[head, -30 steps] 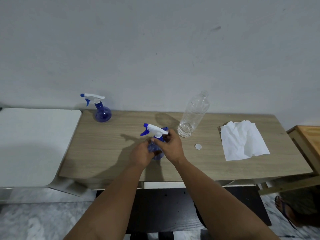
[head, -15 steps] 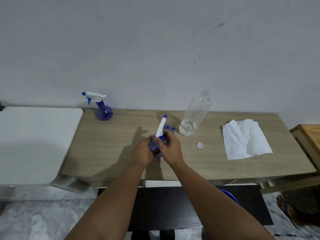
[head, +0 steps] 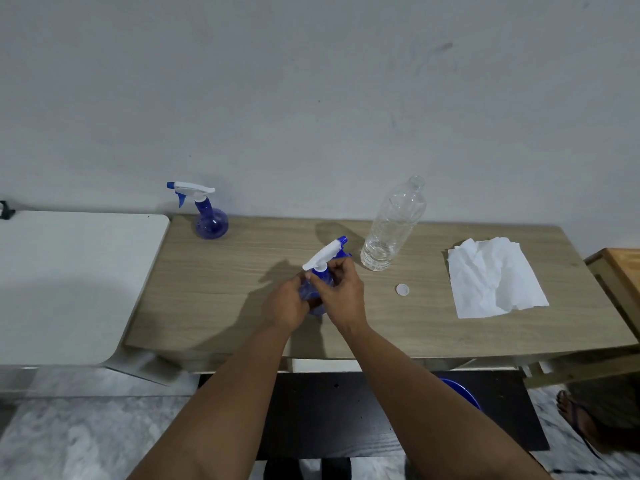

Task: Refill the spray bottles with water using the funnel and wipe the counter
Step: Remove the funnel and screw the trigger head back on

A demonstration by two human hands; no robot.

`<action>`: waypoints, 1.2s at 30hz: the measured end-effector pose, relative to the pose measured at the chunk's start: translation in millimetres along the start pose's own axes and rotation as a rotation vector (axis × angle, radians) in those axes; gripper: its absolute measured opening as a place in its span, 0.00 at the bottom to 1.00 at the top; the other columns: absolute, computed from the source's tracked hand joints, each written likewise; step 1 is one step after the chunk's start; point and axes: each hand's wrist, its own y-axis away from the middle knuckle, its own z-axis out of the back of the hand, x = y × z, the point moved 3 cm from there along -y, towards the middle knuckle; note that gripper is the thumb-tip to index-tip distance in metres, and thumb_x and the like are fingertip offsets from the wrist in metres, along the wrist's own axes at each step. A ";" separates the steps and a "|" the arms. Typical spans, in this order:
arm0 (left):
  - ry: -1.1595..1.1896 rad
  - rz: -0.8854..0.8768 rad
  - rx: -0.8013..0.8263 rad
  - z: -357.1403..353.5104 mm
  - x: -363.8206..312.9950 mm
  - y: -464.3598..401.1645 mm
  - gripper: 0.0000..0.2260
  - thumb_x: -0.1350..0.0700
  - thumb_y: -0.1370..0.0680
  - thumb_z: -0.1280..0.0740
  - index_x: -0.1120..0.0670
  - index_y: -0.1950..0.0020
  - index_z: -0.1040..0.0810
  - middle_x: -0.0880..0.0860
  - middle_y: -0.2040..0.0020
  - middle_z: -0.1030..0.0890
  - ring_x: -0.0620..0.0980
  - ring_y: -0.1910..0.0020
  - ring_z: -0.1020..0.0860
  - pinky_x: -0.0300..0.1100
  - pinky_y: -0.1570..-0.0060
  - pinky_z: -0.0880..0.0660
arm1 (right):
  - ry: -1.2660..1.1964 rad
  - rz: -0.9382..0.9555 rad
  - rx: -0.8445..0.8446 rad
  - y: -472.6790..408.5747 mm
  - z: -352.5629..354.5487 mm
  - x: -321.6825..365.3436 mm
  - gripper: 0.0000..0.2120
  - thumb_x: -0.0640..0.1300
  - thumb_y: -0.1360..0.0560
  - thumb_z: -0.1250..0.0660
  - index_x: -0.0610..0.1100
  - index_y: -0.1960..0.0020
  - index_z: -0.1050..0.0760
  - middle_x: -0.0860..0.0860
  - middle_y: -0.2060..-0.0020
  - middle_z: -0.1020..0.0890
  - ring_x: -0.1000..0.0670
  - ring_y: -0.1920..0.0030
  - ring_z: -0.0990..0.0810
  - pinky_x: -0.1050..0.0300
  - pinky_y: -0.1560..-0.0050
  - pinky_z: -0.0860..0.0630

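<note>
At the middle of the frame, the left hand [head: 287, 306] holds one blue spray bottle [head: 316, 289] and the right hand [head: 341, 292] pinches its white top [head: 323, 256], whose nozzle points to the upper right. A second spray bottle [head: 207, 216] stands upright at the counter's [head: 242, 289] upper left, nozzle pointing left.

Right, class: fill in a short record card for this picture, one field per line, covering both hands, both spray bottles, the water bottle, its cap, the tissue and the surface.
left hand: grips the body of the near spray bottle
right hand: curled round the neck, below the trigger head
near spray bottle: blue, white trigger head tilted, nozzle pointing away
far spray bottle: upright by the wall, untouched
water bottle: clear, uncapped, a little water at the bottom
cap: white, lying apart from the water bottle
tissue: white, crumpled, at the right
table: wood-grain
</note>
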 end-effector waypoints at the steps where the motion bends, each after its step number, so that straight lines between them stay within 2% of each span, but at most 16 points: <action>1: 0.003 -0.003 0.002 -0.3 0.4 0.1 0.16 0.55 0.24 0.30 0.46 0.37 0.24 0.47 0.48 0.16 0.52 0.50 0.18 0.50 0.48 0.21 | -0.007 0.010 0.009 1.0 0.1 0.0 0.18 0.48 0.30 0.19 0.50 0.46 0.23 0.55 0.52 0.13 0.56 0.48 0.13 0.56 0.46 0.18; 3: 0.019 0.004 -0.017 1.3 0.3 0.9 0.13 0.51 0.25 0.29 0.44 0.41 0.23 0.42 0.52 0.17 0.48 0.52 0.18 0.44 0.53 0.23 | -0.031 0.027 0.030 2.5 0.7 2.2 0.21 0.49 0.30 0.19 0.52 0.41 0.23 0.55 0.48 0.13 0.55 0.45 0.14 0.56 0.44 0.18; 5: 0.045 0.009 -0.022 2.9 -0.8 1.1 0.15 0.49 0.27 0.26 0.42 0.41 0.22 0.39 0.56 0.19 0.45 0.54 0.18 0.40 0.56 0.27 | -0.020 0.049 0.057 0.9 1.4 5.5 0.23 0.47 0.29 0.21 0.52 0.36 0.22 0.54 0.46 0.14 0.54 0.43 0.15 0.59 0.43 0.19; 8: 0.028 -0.002 0.002 2.1 -1.3 0.0 0.21 0.47 0.28 0.25 0.42 0.36 0.24 0.43 0.50 0.17 0.48 0.51 0.18 0.43 0.53 0.24 | 0.018 0.081 0.072 -3.8 4.1 9.0 0.16 0.39 0.24 0.24 0.46 0.37 0.17 0.51 0.46 0.13 0.54 0.44 0.15 0.62 0.42 0.21; 10: 0.013 -0.003 0.003 1.3 0.1 -1.6 0.23 0.47 0.28 0.25 0.43 0.34 0.25 0.46 0.48 0.16 0.51 0.50 0.17 0.46 0.51 0.23 | 0.045 0.102 0.051 -6.2 7.5 9.7 0.15 0.35 0.25 0.24 0.42 0.39 0.15 0.47 0.45 0.14 0.52 0.44 0.16 0.65 0.43 0.22; 14: 0.036 -0.010 0.031 -0.1 2.6 -1.5 0.20 0.51 0.25 0.28 0.43 0.34 0.25 0.49 0.48 0.16 0.53 0.50 0.18 0.50 0.49 0.21 | 0.023 0.074 0.102 -11.1 14.4 7.0 0.13 0.32 0.24 0.26 0.37 0.40 0.15 0.45 0.48 0.13 0.55 0.47 0.15 0.64 0.45 0.22; 18: 0.070 -0.010 0.026 -0.4 2.4 0.3 0.20 0.52 0.26 0.28 0.43 0.34 0.25 0.47 0.50 0.17 0.51 0.51 0.18 0.47 0.51 0.22 | -0.007 0.063 0.155 -11.4 17.2 4.9 0.12 0.34 0.23 0.26 0.38 0.39 0.16 0.45 0.46 0.13 0.48 0.42 0.15 0.56 0.40 0.20; 21: 0.030 -0.009 0.003 -0.9 1.8 0.1 0.21 0.53 0.26 0.27 0.44 0.34 0.25 0.46 0.53 0.18 0.50 0.54 0.19 0.41 0.59 0.26 | -0.015 0.052 0.091 -8.4 12.1 2.9 0.09 0.37 0.26 0.22 0.41 0.47 0.17 0.48 0.52 0.13 0.50 0.48 0.14 0.52 0.43 0.19; 23: 0.025 -0.008 -0.010 -1.6 3.5 -0.4 0.20 0.54 0.27 0.27 0.44 0.36 0.24 0.47 0.51 0.16 0.51 0.53 0.18 0.45 0.56 0.24 | -0.026 0.016 0.020 -5.0 7.4 2.0 0.14 0.41 0.30 0.18 0.42 0.49 0.20 0.48 0.54 0.14 0.48 0.50 0.14 0.48 0.44 0.18; 26: 0.016 0.009 -0.020 -1.7 6.0 -2.3 0.16 0.51 0.26 0.26 0.45 0.39 0.22 0.48 0.51 0.16 0.51 0.52 0.18 0.47 0.52 0.22 | -0.052 0.036 0.005 -1.7 4.2 1.2 0.22 0.47 0.34 0.16 0.47 0.44 0.21 0.52 0.52 0.14 0.52 0.48 0.14 0.53 0.45 0.17; 28: 0.031 0.001 -0.019 -2.5 7.0 -3.9 0.15 0.48 0.23 0.28 0.44 0.38 0.23 0.48 0.50 0.15 0.50 0.52 0.17 0.48 0.50 0.21 | -0.080 0.083 0.050 1.5 4.0 1.3 0.24 0.46 0.30 0.19 0.47 0.35 0.21 0.52 0.47 0.14 0.51 0.44 0.14 0.53 0.40 0.18; 29: 0.043 -0.004 -0.012 -3.2 6.9 -4.1 0.14 0.47 0.22 0.30 0.43 0.36 0.23 0.48 0.49 0.15 0.49 0.51 0.18 0.49 0.48 0.21 | -0.073 0.109 0.066 2.7 4.3 0.3 0.22 0.44 0.27 0.21 0.46 0.34 0.21 0.51 0.46 0.14 0.50 0.43 0.14 0.51 0.39 0.18; 32: 0.005 -0.005 -0.021 -2.2 6.6 -3.1 0.15 0.48 0.21 0.32 0.45 0.34 0.24 0.49 0.49 0.16 0.50 0.51 0.18 0.49 0.48 0.22 | -0.038 0.116 0.039 4.8 3.9 -3.8 0.14 0.41 0.25 0.22 0.45 0.41 0.19 0.52 0.50 0.13 0.51 0.47 0.14 0.49 0.43 0.18; 34: -0.023 -0.011 -0.040 -2.0 6.7 -3.1 0.12 0.51 0.22 0.32 0.48 0.38 0.22 0.51 0.49 0.15 0.53 0.51 0.18 0.47 0.51 0.23 | -0.075 0.064 -0.005 5.0 3.4 -3.7 0.15 0.42 0.28 0.19 0.46 0.46 0.21 0.51 0.52 0.14 0.51 0.49 0.14 0.48 0.44 0.18; 36: -0.015 0.012 -0.036 -1.4 7.0 -3.6 0.09 0.51 0.22 0.31 0.49 0.42 0.21 0.50 0.51 0.15 0.53 0.51 0.17 0.45 0.53 0.24 | -0.090 0.070 -0.001 5.5 2.5 -1.3 0.19 0.45 0.30 0.19 0.48 0.43 0.22 0.52 0.50 0.14 0.52 0.47 0.14 0.53 0.43 0.18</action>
